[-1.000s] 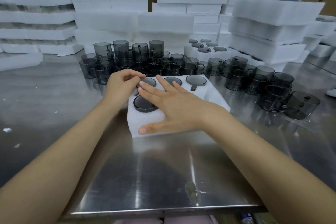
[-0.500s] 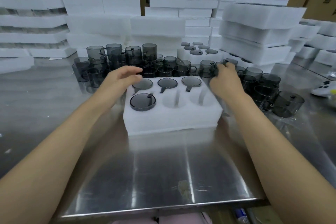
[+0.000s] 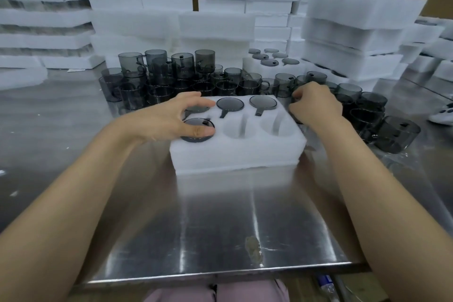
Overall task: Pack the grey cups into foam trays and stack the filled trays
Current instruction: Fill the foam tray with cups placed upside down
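The left hand (image 3: 169,117) lies spread over the foam tray's (image 3: 235,154) 9 o'clock end, thumb resting on the near-left seated cup (image 3: 193,125). The right hand (image 3: 316,105) is curled at the tray's 2 o'clock corner among loose grey cups (image 3: 397,135); I cannot tell whether it grips one. The tray sits mid-way on a steel table (image 3: 220,228), two near pockets unfilled. White foam stacks (image 3: 355,32) fill the room from 10 to 2 o'clock.
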